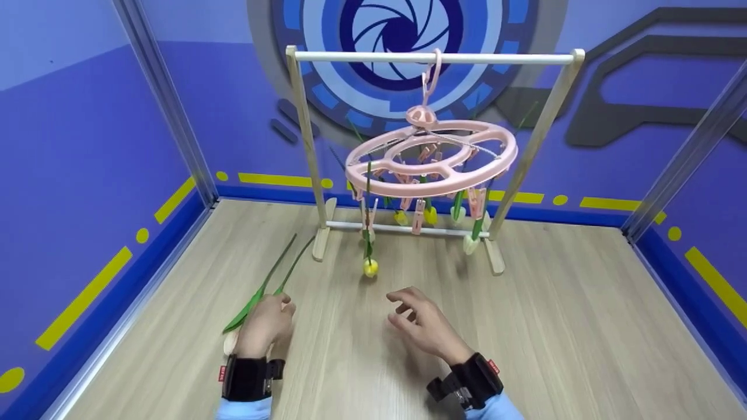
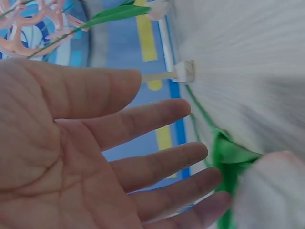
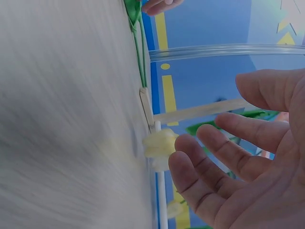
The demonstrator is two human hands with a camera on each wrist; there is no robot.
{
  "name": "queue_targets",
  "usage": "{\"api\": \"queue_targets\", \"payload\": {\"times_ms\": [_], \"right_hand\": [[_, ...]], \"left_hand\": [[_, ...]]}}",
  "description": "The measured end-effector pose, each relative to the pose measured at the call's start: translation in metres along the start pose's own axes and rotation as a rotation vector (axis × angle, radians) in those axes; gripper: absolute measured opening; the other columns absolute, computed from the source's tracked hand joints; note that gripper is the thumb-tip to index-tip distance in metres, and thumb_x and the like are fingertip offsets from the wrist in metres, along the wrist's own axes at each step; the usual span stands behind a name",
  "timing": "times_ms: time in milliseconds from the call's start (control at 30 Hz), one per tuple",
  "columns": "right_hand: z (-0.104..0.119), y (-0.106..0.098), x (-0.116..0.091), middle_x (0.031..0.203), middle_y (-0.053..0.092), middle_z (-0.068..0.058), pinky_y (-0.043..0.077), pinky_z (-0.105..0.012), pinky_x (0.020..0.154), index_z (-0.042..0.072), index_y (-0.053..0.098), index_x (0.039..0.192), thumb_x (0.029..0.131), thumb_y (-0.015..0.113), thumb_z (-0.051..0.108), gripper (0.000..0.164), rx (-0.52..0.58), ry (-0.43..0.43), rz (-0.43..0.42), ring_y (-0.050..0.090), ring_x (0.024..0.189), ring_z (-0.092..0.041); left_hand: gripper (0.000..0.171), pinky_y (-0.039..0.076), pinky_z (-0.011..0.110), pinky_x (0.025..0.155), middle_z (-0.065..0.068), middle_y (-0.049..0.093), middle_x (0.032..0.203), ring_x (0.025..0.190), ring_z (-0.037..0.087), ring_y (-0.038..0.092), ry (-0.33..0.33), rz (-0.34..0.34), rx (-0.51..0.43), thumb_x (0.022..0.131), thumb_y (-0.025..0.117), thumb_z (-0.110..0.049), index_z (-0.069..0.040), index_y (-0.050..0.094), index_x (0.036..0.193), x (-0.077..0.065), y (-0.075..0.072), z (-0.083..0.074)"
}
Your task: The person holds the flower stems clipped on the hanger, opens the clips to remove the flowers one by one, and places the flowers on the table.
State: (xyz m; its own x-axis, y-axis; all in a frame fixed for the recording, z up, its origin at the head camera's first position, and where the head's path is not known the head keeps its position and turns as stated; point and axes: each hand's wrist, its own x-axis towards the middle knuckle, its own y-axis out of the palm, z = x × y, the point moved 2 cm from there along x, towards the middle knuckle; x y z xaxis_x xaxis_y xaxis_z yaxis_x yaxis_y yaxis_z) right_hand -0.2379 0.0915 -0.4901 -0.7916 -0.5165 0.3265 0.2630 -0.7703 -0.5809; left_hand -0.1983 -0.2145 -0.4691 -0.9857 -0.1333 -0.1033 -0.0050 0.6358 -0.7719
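Observation:
My left hand (image 1: 266, 324) hovers over artificial tulips (image 1: 248, 311) lying on the table at the left, their long green stems pointing toward the rack. A pale bloom pokes out beside that wrist. In the left wrist view the fingers are spread and relaxed, close to a green leaf (image 2: 233, 155), with nothing held. My right hand (image 1: 427, 326) is over the table's middle, fingers loosely bent and holding nothing. Nearest to it hangs a yellow tulip (image 1: 370, 268), head down, from a pink round clip hanger (image 1: 432, 188).
The hanger's hook (image 1: 432, 76) hangs on the top bar of a wooden rack (image 1: 537, 137). Several more tulips hang below the ring, including a white tulip (image 1: 471, 244) at the right. Several pink clothespins (image 1: 418, 217) dangle there. Blue panels (image 1: 87, 175) enclose the table (image 1: 572, 326).

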Motion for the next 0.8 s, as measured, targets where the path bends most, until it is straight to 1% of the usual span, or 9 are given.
{"api": "queue_targets", "payload": {"times_ms": [67, 133, 167, 200, 267, 333, 500, 667, 800], "right_hand": [[0.000, -0.005, 0.000, 0.126, 0.064, -0.016, 0.056, -0.038, 0.081, -0.001, 0.065, 0.131, 0.102, 0.064, 0.013, 0.032, 0.000, -0.001, -0.012, 0.067, 0.102, -0.031], [-0.001, -0.010, 0.000, 0.125, 0.065, -0.016, 0.055, -0.036, 0.082, -0.001, 0.065, 0.131, 0.102, 0.064, 0.013, 0.032, 0.005, 0.001, -0.025, 0.067, 0.102, -0.030], [0.000, -0.013, 0.000, 0.125, 0.065, -0.015, 0.054, -0.034, 0.082, 0.000, 0.065, 0.131, 0.102, 0.064, 0.013, 0.032, 0.007, 0.005, -0.031, 0.067, 0.102, -0.029], [0.000, -0.015, 0.000, 0.124, 0.065, -0.014, 0.054, -0.034, 0.082, 0.000, 0.065, 0.131, 0.102, 0.064, 0.013, 0.031, 0.010, 0.007, -0.036, 0.066, 0.102, -0.029], [0.000, -0.020, 0.001, 0.124, 0.065, -0.013, 0.054, -0.033, 0.083, 0.001, 0.065, 0.131, 0.102, 0.064, 0.013, 0.031, 0.011, 0.015, -0.042, 0.066, 0.103, -0.028], [0.001, -0.024, 0.002, 0.124, 0.065, -0.012, 0.054, -0.033, 0.084, 0.002, 0.065, 0.131, 0.102, 0.064, 0.013, 0.031, 0.006, 0.021, -0.048, 0.066, 0.104, -0.027], [0.005, -0.034, 0.005, 0.125, 0.065, -0.015, 0.054, -0.032, 0.083, 0.001, 0.065, 0.131, 0.103, 0.063, 0.012, 0.030, -0.009, -0.004, -0.066, 0.066, 0.103, -0.028], [0.010, -0.043, 0.009, 0.125, 0.065, -0.017, 0.054, -0.032, 0.083, 0.000, 0.065, 0.131, 0.103, 0.063, 0.009, 0.030, -0.016, -0.021, -0.079, 0.066, 0.103, -0.028], [0.015, -0.050, 0.012, 0.122, 0.066, -0.017, 0.054, -0.033, 0.083, -0.001, 0.066, 0.129, 0.101, 0.064, 0.007, 0.029, -0.028, -0.039, -0.100, 0.066, 0.100, -0.026]], "left_hand": [[0.037, 0.053, 0.049, 0.083, 0.032, 0.058, 0.132, 0.102, 0.040, 0.064, 0.024, -0.036, -0.011, 0.107, 0.052, -0.012, 0.009, 0.059, 0.136, -0.004, -0.003, -0.008], [0.037, 0.050, 0.055, 0.096, 0.033, 0.055, 0.137, 0.119, 0.046, 0.059, 0.055, -0.069, -0.021, 0.106, 0.053, -0.013, 0.008, 0.060, 0.136, -0.009, -0.005, -0.018], [0.036, 0.048, 0.057, 0.100, 0.033, 0.054, 0.139, 0.125, 0.048, 0.056, 0.074, -0.082, -0.029, 0.106, 0.054, -0.013, 0.008, 0.060, 0.136, -0.011, -0.006, -0.023], [0.036, 0.047, 0.058, 0.102, 0.032, 0.054, 0.139, 0.127, 0.049, 0.054, 0.095, -0.096, -0.034, 0.106, 0.054, -0.013, 0.007, 0.061, 0.135, -0.014, -0.007, -0.028], [0.035, 0.046, 0.059, 0.104, 0.030, 0.055, 0.141, 0.130, 0.049, 0.053, 0.138, -0.120, -0.039, 0.106, 0.055, -0.013, 0.006, 0.062, 0.134, -0.018, -0.007, -0.037], [0.032, 0.047, 0.059, 0.103, 0.029, 0.056, 0.140, 0.129, 0.048, 0.054, 0.193, -0.155, -0.041, 0.105, 0.057, -0.012, 0.005, 0.064, 0.132, -0.022, -0.007, -0.047], [0.028, 0.048, 0.056, 0.102, 0.027, 0.061, 0.134, 0.125, 0.045, 0.059, 0.305, -0.230, -0.042, 0.102, 0.062, -0.008, 0.005, 0.067, 0.126, -0.027, -0.005, -0.067], [0.028, 0.049, 0.056, 0.100, 0.026, 0.064, 0.130, 0.121, 0.045, 0.061, 0.379, -0.280, -0.061, 0.100, 0.065, -0.006, 0.006, 0.067, 0.125, -0.027, -0.002, -0.080], [0.029, 0.050, 0.055, 0.099, 0.024, 0.066, 0.127, 0.119, 0.043, 0.063, 0.412, -0.321, -0.089, 0.099, 0.066, -0.006, 0.006, 0.067, 0.125, -0.023, 0.001, -0.089]]}}
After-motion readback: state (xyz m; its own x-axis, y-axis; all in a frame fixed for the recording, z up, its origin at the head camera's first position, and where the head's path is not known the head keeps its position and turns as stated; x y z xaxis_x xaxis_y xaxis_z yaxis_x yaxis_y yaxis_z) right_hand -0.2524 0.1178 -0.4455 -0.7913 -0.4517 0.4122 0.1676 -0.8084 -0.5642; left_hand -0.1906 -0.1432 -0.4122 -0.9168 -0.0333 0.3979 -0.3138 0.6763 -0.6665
